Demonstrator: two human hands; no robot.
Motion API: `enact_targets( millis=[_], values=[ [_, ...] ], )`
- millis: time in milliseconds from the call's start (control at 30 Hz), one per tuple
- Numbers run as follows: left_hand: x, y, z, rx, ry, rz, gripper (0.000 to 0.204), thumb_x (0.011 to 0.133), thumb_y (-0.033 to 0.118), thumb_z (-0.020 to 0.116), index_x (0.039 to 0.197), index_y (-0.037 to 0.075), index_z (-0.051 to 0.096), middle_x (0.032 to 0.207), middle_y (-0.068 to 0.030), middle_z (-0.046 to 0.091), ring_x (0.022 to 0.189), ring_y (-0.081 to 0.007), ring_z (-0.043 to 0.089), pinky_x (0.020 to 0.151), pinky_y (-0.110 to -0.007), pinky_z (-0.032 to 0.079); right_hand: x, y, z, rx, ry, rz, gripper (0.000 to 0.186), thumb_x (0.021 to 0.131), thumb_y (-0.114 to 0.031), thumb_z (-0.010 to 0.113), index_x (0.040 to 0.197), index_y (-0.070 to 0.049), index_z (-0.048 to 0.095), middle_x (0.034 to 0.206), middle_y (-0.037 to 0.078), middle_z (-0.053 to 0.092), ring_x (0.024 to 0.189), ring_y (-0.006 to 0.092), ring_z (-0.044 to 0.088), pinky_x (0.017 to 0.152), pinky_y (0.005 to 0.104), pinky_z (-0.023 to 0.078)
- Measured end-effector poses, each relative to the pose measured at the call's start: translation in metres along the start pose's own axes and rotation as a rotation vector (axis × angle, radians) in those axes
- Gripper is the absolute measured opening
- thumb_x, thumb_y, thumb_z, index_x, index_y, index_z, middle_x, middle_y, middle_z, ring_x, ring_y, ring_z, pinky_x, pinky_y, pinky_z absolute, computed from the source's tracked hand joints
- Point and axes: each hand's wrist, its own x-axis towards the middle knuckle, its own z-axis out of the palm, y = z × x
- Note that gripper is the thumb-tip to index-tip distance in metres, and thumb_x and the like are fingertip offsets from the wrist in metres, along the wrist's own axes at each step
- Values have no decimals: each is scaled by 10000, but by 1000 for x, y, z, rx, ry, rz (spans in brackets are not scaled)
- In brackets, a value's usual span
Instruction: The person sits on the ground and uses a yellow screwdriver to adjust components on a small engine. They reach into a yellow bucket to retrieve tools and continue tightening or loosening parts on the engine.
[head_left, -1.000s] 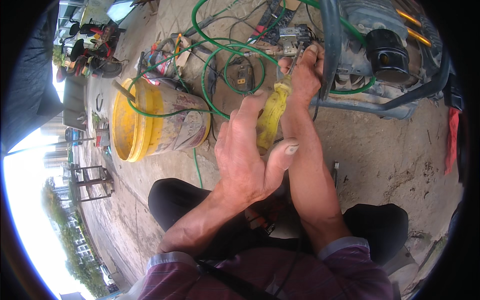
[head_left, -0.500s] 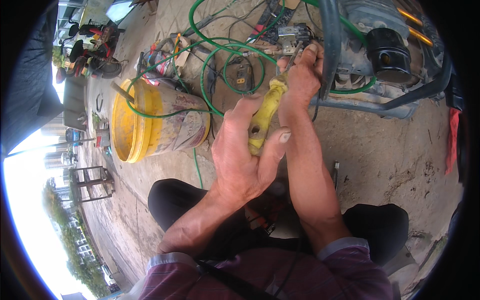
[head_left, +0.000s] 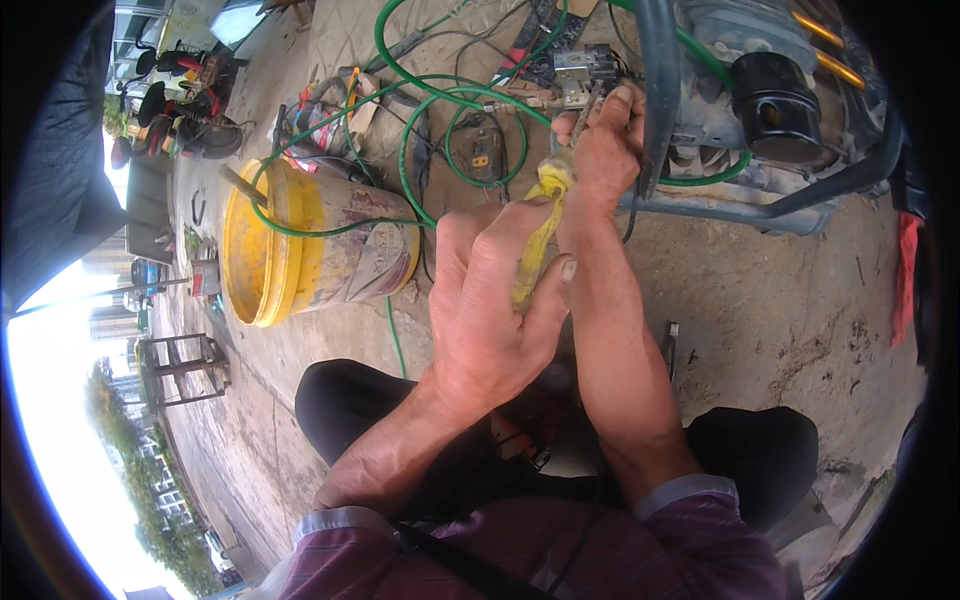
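Observation:
My left hand [head_left: 485, 310] is wrapped round the yellow handle of a screwdriver [head_left: 541, 225], thumb along its right side. The shaft runs up and away toward a small metal-and-black switch-like unit [head_left: 578, 72] by the machine's frame. Up there my right hand [head_left: 606, 150] is closed, fingers curled at the shaft and the unit's near edge. What its fingertips pinch is mostly hidden, and so is the screwdriver's tip.
To the right stands a machine with a dark tubular frame [head_left: 655, 100] and a black cylinder [head_left: 775, 105]. A green hose [head_left: 405, 150] loops over the ground and a yellow bucket [head_left: 290, 240]. Cables and tools lie behind. Motorbikes [head_left: 195, 110] stand far left.
The screwdriver's handle has turned in my left hand, so the hole in it no longer shows. My left fingers have rolled over the handle. The right hand stays almost where it was.

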Motion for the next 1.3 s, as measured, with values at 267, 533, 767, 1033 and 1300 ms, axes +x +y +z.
enact_targets(
  millis=[267,533,767,1033,1300],
  values=[
    [-8,-10,20,-315,1,-303,413,1005,139,668,1367,9,517,1221,-129,595,1013,-188,607,763,-298,516,0,0,-1,-78,-25,22,314,1008,-211,575,1251,-17,533,966,132,656,521,218,641,527,320,492],
    [18,7,13,-844,-80,-1094,405,1088,393,495,1158,17,627,809,-56,653,565,-92,499,492,-255,382,-2,1,0,48,15,-11,336,1055,-278,578,1254,-13,524,833,112,665,528,173,627,485,281,483],
    [13,-5,18,-489,-98,-773,189,1027,185,649,1122,22,659,824,-17,644,634,-79,542,541,-243,426,-8,-2,5,258,37,96,297,1053,-316,594,1216,-73,545,781,74,642,552,134,601,491,286,482],
    [18,5,22,-536,-28,-837,270,1031,267,639,1162,31,627,857,-42,651,668,-120,579,557,-251,448,0,48,0,-233,48,-220,193,978,-201,641,1085,-67,552,850,71,656,817,212,636,706,367,514],
    [35,-18,2,-1092,-304,-1186,324,1077,343,509,1165,52,622,901,-96,689,609,-170,577,481,-290,425,-2,34,6,-264,217,-438,197,1000,-211,631,1072,-28,609,806,135,647,744,328,633,718,469,497]
  ],
)
